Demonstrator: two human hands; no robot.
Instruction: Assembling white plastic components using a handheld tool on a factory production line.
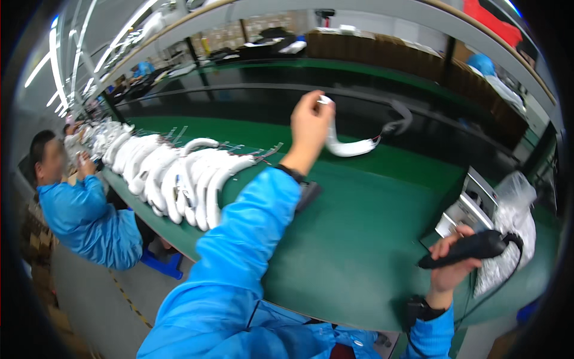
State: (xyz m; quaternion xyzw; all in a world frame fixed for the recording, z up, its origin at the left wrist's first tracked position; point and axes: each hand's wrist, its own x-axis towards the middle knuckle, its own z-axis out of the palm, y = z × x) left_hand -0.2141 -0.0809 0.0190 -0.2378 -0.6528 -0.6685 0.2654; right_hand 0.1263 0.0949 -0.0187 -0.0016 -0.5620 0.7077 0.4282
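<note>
My left hand (310, 128) is raised over the middle of the bench, its fingers closed on one end of a white curved part (348, 148). The part hangs down and bends to the right, with thin wires at its far end. In my right hand (449, 272), low at the right, lies a black corded electric screwdriver (466, 249). The cord leaves its right end and loops downward; the fingers wrap round its body. Just beyond that hand stands a silver metal box device (469, 209). Many similar white curved parts (179, 173) lie in a row to the left of my left arm.
The green bench (353, 239) runs off to the far left. A clear plastic bag with white contents (513, 230) sits at the right edge. A dark belt-like strip (245, 105) lies behind the bench, under a shelf rail. A person in blue (89, 215) sits at the left.
</note>
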